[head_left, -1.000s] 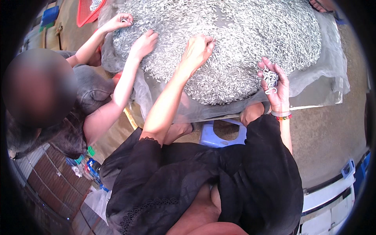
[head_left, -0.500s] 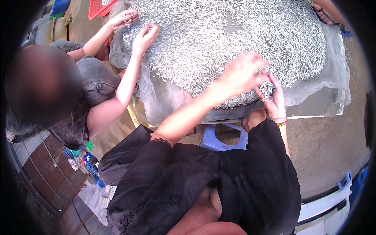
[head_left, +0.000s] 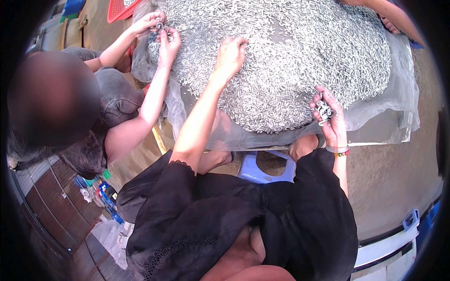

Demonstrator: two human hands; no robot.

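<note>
A broad pile of small, slim white-and-grey pieces [head_left: 262,89] covers the table; their kind is too small to make out. My left hand [head_left: 229,58] is over the middle of the pile, fingers bent and drawn together at the tips. Whatever they pinch, if anything, is hidden. Nearer the right front edge, my right hand [head_left: 334,124] is turned palm up. Its fingers curl round a clump of pale and dark curled pieces [head_left: 324,111], some sticking out past the fingers.
Thin netting [head_left: 375,112] lies under the pile and over the table's edge. At left a co-worker's hands [head_left: 164,40] meet over the pile; another person's arm [head_left: 398,18] reaches in at upper right. A red basket [head_left: 118,11] and blue plastic stool [head_left: 255,169] stand near.
My left hand has moved away from my right hand, left and farther over the pile. My right hand still holds the clump, now in plainer view. The co-worker's hands have come together.
</note>
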